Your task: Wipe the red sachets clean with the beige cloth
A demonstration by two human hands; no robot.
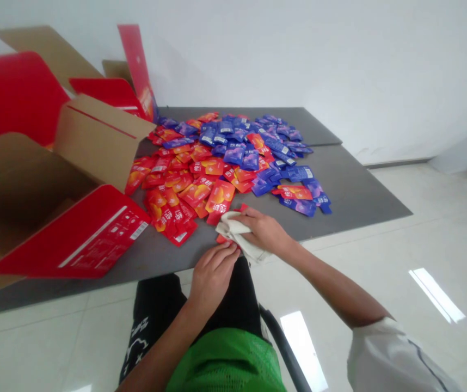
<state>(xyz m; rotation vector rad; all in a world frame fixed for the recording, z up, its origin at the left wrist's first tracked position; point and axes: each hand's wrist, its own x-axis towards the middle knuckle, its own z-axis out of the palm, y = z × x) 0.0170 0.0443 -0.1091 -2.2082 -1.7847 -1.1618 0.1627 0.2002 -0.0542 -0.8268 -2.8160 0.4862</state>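
"Where does the head view look from?"

"From the person's own head, above the green garment (225, 363), which shows at the bottom edge, close to the lens — facing forward and down."

"What sits mid-frame?"

"The left hand (214, 272) and the right hand (264, 231), a bit below centre, by the near edge of the table (351, 188), which climbs aslant to the right."

"And the far reach?"

"Past the table to the white wall (339, 54) across the top. The open carton (98, 139) is near — cropped by the left edge — and floor (429, 239) shows at right."
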